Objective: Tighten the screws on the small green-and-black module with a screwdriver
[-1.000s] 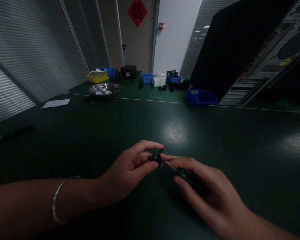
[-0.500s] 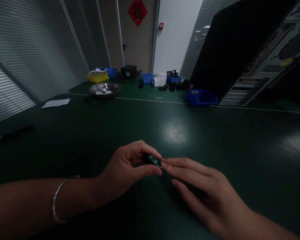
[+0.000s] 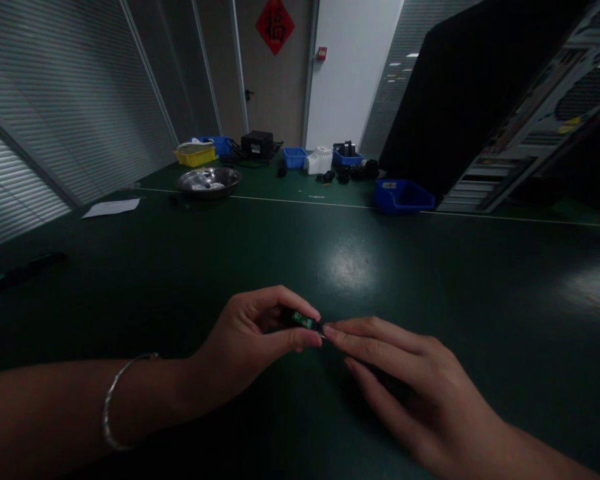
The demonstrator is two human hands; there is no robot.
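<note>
Between the thumb and fingers of my left hand [image 3: 257, 333] is a small green circuit board [image 3: 304, 321], held just above the table. A dark end with a thin metallic bit shows at its right side, too small to make out. My right hand [image 3: 410, 373] has its fingers stretched out, with the fingertips against that right end. Its thumb is apart, lower down, and nothing can be seen gripped in this hand. Part of the board is hidden behind my left fingers.
The green table [image 3: 190, 247] spreads all around my hands. Farther back are a metal bowl [image 3: 209, 190], a blue bin [image 3: 404, 198], a yellow basket [image 3: 196, 157] and a white plastic part [image 3: 320, 160]. A computer case [image 3: 460, 107] stands back right; white paper [image 3: 111, 208] lies left.
The board has turned slightly in my left hand and lies more level, a little farther left. My left fingers have dropped slightly. The right hand has stayed nearly still.
</note>
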